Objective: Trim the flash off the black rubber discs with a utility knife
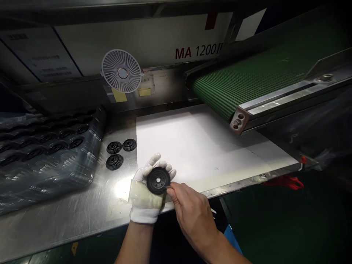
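Note:
In a white glove, my left hand (147, 196) cradles a round black plastic wheel (158, 176), its ringed face turned up and a small pale hole in the middle. The fingers curl behind the wheel's far edge. My bare right hand (192, 209) pinches a thin metal tool (167, 187) whose tip meets the wheel's near right side; most of the tool is hidden in the fingers. On the metal table left of the glove lie three similar wheels: one black wheel (114, 162) in front, another wheel (113, 147) behind it, and a third wheel (129, 145) to the right.
Clear plastic trays (79, 168) full of black wheels stand at the left. A white sheet (176, 139) covers the table's middle. A green conveyor belt (247, 80) overhangs it from the right. A small fan (122, 71) stands behind. Red handles (288, 182) hang by the front edge.

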Demonstrator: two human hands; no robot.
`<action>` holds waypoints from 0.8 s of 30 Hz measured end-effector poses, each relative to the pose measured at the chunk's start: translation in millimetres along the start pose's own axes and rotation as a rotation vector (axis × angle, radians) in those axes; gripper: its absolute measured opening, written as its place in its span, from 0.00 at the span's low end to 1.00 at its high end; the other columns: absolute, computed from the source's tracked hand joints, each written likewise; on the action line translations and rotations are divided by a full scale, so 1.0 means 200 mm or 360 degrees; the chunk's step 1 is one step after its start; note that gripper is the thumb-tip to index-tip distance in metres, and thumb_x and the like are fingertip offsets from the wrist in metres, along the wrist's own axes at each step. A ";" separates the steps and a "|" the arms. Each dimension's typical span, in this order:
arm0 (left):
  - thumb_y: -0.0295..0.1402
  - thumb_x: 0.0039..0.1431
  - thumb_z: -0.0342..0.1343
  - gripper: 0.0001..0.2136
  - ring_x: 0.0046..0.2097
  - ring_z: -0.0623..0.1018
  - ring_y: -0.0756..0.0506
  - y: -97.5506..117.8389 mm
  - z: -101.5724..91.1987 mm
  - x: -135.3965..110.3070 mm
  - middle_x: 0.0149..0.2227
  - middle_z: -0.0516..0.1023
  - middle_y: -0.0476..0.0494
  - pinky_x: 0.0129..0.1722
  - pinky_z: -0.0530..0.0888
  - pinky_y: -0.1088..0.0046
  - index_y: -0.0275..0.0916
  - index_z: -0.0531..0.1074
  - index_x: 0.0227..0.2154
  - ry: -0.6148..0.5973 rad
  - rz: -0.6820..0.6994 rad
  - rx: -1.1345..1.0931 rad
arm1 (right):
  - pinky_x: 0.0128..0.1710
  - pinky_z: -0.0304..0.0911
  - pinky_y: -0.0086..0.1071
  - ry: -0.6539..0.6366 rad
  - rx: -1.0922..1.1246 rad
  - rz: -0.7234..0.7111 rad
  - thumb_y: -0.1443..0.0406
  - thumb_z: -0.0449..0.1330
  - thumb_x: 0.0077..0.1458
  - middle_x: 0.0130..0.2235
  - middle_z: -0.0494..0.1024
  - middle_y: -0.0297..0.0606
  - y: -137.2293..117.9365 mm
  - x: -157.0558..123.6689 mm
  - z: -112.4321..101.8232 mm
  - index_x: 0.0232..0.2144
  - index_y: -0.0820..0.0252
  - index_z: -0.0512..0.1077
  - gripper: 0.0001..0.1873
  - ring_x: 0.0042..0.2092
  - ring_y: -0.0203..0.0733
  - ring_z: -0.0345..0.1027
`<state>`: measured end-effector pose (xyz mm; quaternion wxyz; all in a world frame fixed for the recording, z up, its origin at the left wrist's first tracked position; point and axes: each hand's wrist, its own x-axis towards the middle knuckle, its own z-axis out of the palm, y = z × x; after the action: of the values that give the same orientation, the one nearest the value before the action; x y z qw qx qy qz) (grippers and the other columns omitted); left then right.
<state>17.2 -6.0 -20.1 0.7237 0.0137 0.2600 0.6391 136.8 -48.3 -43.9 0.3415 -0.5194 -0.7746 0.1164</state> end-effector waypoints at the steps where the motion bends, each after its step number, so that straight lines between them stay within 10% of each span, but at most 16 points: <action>1: 0.26 0.52 0.53 0.13 0.36 0.75 0.43 0.00 0.00 0.00 0.32 0.74 0.39 0.39 0.75 0.61 0.32 0.73 0.41 0.0003 0.0011 -0.0031 | 0.28 0.50 0.32 0.0020 -0.0012 0.0007 0.59 0.38 0.72 0.28 0.71 0.35 0.01 0.00 0.00 0.37 0.59 0.70 0.22 0.29 0.39 0.65; 13: 0.21 0.57 0.51 0.07 0.30 0.72 0.52 -0.02 0.01 0.04 0.26 0.70 0.49 0.37 0.75 0.69 0.35 0.72 0.35 0.0279 0.0310 -0.0270 | 0.28 0.49 0.33 -0.0042 -0.0027 -0.0023 0.58 0.36 0.71 0.28 0.71 0.37 -0.06 -0.02 0.05 0.38 0.61 0.70 0.25 0.28 0.41 0.64; 24: 0.20 0.55 0.52 0.08 0.35 0.75 0.47 0.05 0.00 0.02 0.29 0.74 0.45 0.45 0.75 0.60 0.33 0.72 0.36 0.0215 0.0101 -0.0408 | 0.27 0.49 0.30 -0.0187 -0.0034 0.0380 0.47 0.60 0.57 0.26 0.71 0.27 0.19 0.04 -0.21 0.29 0.53 0.68 0.17 0.27 0.38 0.64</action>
<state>8.0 -0.3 -18.5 0.6798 -0.1136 0.2238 0.6892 189.5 -33.1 -30.0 0.2737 -0.6039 -0.7271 0.1783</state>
